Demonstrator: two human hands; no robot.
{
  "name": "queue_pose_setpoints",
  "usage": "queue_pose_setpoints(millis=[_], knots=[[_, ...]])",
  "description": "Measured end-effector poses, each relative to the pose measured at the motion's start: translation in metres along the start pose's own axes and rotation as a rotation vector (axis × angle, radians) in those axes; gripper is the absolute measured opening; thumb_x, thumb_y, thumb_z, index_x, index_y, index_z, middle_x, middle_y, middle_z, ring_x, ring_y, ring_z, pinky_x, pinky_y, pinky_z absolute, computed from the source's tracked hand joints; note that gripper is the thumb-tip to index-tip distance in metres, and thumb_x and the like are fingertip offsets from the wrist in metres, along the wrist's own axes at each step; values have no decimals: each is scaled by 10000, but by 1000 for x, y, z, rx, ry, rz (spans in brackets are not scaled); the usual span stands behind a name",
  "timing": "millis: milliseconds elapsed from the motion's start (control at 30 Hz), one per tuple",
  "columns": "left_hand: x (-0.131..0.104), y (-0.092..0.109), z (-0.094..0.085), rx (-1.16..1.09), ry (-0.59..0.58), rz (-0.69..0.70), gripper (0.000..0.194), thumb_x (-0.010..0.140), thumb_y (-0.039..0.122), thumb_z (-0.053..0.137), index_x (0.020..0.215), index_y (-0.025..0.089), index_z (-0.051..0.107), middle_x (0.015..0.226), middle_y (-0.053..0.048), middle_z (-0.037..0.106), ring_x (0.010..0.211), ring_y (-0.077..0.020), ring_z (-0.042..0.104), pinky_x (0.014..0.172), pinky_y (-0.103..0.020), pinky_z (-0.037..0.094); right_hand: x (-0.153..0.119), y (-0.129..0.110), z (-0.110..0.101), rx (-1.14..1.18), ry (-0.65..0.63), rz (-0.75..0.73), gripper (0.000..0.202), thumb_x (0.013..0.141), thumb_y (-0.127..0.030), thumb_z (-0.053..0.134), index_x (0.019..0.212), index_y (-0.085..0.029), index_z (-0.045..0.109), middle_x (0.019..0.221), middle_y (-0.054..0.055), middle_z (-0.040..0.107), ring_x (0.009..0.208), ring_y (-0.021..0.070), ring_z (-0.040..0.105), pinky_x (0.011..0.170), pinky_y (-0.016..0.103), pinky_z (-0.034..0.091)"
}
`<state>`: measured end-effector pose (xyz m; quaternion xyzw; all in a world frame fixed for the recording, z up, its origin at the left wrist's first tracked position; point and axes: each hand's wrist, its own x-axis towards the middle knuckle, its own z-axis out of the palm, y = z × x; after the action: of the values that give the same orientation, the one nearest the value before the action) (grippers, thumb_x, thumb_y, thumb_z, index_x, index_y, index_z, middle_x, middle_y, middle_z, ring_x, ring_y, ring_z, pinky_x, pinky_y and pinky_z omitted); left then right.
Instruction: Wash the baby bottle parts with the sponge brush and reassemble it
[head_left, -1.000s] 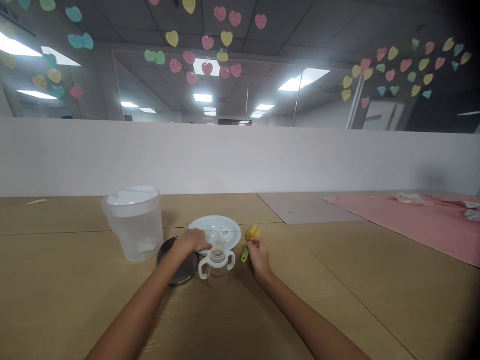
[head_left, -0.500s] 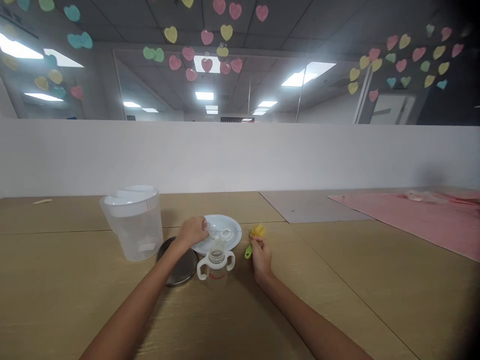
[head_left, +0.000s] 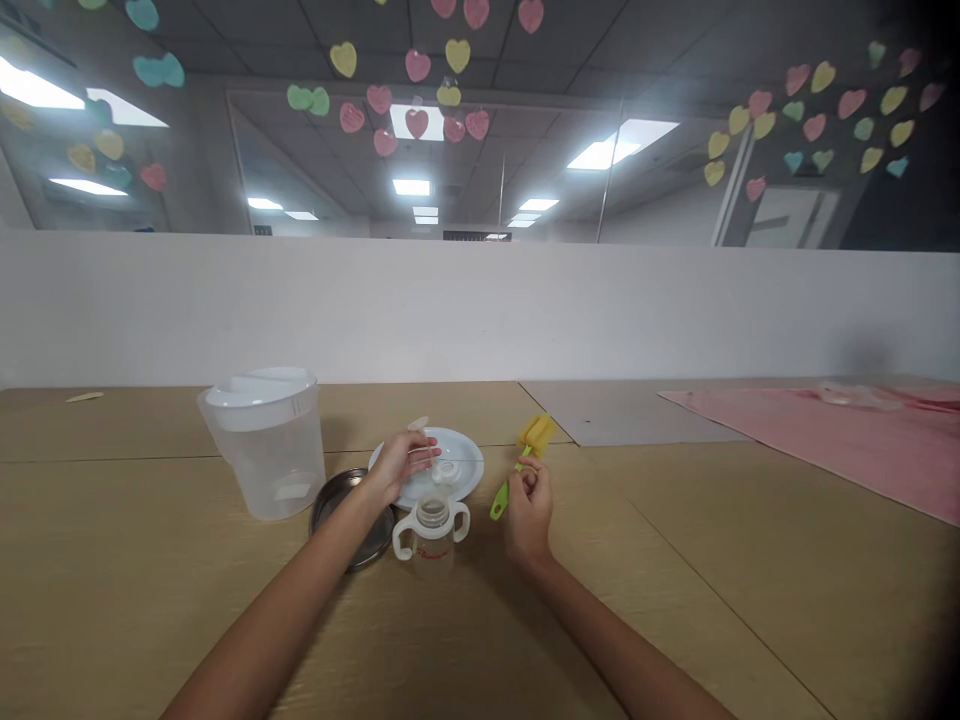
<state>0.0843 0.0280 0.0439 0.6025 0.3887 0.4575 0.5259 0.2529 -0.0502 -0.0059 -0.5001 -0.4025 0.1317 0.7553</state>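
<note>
Left hand (head_left: 401, 465): raised over the white plate (head_left: 474, 468), gripping, as far as I can tell, a see-through piece (head_left: 419, 424), shape unclear to me. Right hand (head_left: 529, 512): closed on a yellow-headed brush (head_left: 537, 435) with green handle, tilted above the worktop (head_left: 675, 610). Two-handled bottle (head_left: 433, 551): upright, uncapped, between the arms, before the plate. Metal dish (head_left: 325, 510): partly behind the left forearm. Step, I judge: handling brush and piece together. Next move: calls for clearance above the bottle.
</note>
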Motion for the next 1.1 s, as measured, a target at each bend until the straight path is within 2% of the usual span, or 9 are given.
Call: queue_pose_setpoints(millis=[100, 200, 333, 433, 533, 633, 800, 967, 1100], knots=[[2, 1, -1, -82, 55, -3, 219, 741, 319, 515, 845, 137, 579, 937, -119, 673, 831, -178, 654, 716, -271, 524, -5, -16, 1, 80, -59, -18, 421, 790, -361, 502, 1160, -215, 364, 650, -75, 463, 543, 117, 566, 524, 232, 451], [3, 4, -1, -116, 101, 27, 274, 691, 330, 594, 866, 120, 596, 883, -100, 673, 793, -158, 640, 721, -260, 505, -11, -29, 1, 41, -165, -60, 493, 810, -377, 502, 1241, -215, 326, 765, -28, 539, 582, 128, 617, 533, 240, 470], [1, 12, 0, -120, 117, 87, 350, 642, 374, 663, 865, 107, 625, 744, -58, 660, 710, -139, 614, 671, -247, 475, -14, -31, -3, -179, -305, -181, 423, 862, -369, 432, 1249, -199, 415, 797, 17, 598, 616, 133, 597, 584, 256, 471], [-3, 20, 2, -94, 123, 131, 359, 612, 377, 683, 841, 105, 638, 656, -27, 635, 646, -129, 587, 626, -240, 449, -13, -26, -4, -332, -320, -320, 334, 884, -351, 390, 1157, -210, 523, 932, 64, 618, 768, 164, 587, 667, 278, 467], [-7, 27, 4, -68, 144, 164, 315, 600, 350, 683, 801, 111, 643, 676, -29, 646, 655, -131, 586, 646, -244, 450, -11, -22, -4, -407, -369, -416, 305, 885, -325, 380, 1106, -216, 559, 938, 58, 611, 814, 168, 566, 708, 282, 453], [-9, 32, 5, -45, 162, 187, 286, 593, 336, 684, 771, 117, 644, 691, -34, 655, 664, -140, 593, 661, -254, 453, -7, -20, -4, -432, -362, -387, 305, 875, -330, 383, 1095, -206, 555, 901, 50, 598, 781, 165, 547, 694, 278, 441], [-11, 36, 6, -2, 176, 237, 253, 591, 304, 681, 759, 120, 640, 707, -38, 653, 670, -140, 595, 664, -251, 457, 4, -20, -8, -443, -268, -227, 316, 832, -334, 407, 1075, -181, 540, 733, 1, 518, 657, 151, 498, 614, 255, 416], [-9, 34, 4, 64, 189, 304, 265, 610, 315, 681, 788, 124, 637, 730, -45, 652, 663, -135, 591, 642, -247, 463, 2, -17, -7, -536, -424, -295, 318, 828, -344, 394, 1026, -166, 567, 714, 10, 528, 644, 153, 492, 612, 260, 403], [-8, 34, 1, 79, 168, 300, 289, 605, 329, 697, 798, 123, 633, 701, -33, 634, 613, -124, 569, 592, -239, 447, -2, -17, -6, -569, -439, -323, 339, 827, -339, 380, 1038, -156, 572, 716, 24, 554, 641, 160, 502, 613, 266, 403]])
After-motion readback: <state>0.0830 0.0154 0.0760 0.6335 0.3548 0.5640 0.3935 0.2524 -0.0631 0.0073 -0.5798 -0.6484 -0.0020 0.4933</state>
